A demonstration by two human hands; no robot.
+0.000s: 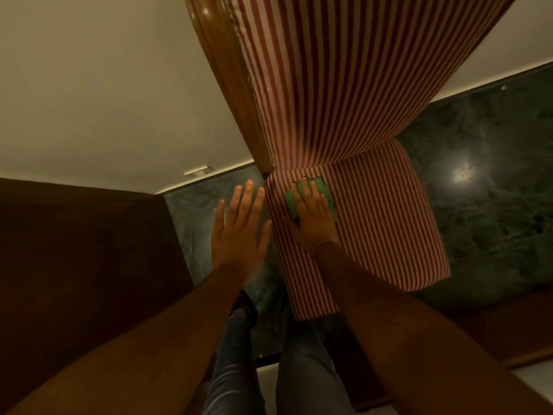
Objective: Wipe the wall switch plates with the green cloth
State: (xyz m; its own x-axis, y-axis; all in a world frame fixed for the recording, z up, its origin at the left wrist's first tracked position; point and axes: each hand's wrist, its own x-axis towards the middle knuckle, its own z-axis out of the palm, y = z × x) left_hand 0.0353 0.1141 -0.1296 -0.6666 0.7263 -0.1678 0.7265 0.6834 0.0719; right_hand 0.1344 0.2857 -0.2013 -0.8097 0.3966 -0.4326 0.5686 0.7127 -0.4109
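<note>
The green cloth [326, 193] lies flat on the seat of a red-and-white striped chair [389, 223], near where the seat meets the chair back. My right hand [312, 217] rests palm down on the cloth, fingers spread over it, so most of the cloth is hidden. My left hand [239, 226] hovers to the left of the seat with flat, spread fingers and nothing in it. A small white plate [196, 170] sits low on the cream wall [104, 100], just above the floor, beyond my left hand.
The chair's wooden frame [227, 85] and striped back [344, 70] rise in front of me. Dark green marble floor [493, 190] lies around the chair. A dark brown piece of furniture [83, 250] stands at the left. My legs [269, 369] are below.
</note>
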